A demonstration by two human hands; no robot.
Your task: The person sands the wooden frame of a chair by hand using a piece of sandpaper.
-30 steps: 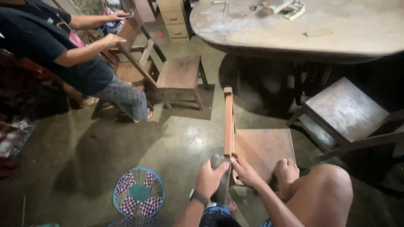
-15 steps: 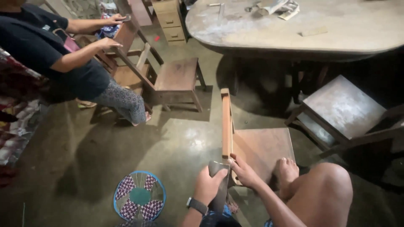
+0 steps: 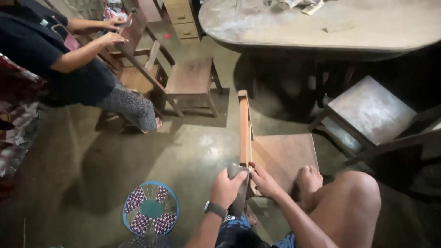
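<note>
A long wooden rail (image 3: 244,124) of a chair frame runs away from me along the floor, next to a flat wooden seat panel (image 3: 285,154). My left hand (image 3: 226,188) is shut on a folded grey sanding sheet (image 3: 239,177) pressed against the near end of the rail. My right hand (image 3: 265,181) rests flat on the wood beside the rail, fingers spread, steadying it. My bare foot (image 3: 308,181) stands on the seat panel and my knee (image 3: 356,197) is raised at the right.
Another person (image 3: 69,64) at the upper left handles a wooden chair (image 3: 183,82). A large dusty oval table (image 3: 330,23) fills the top right, a chair (image 3: 372,115) stands at the right, and a small blue fan (image 3: 151,209) lies on the concrete floor.
My left hand with the sanding sheet has slid a little along the near end of the rail. The view has shifted slightly; the other person keeps working on their chair.
</note>
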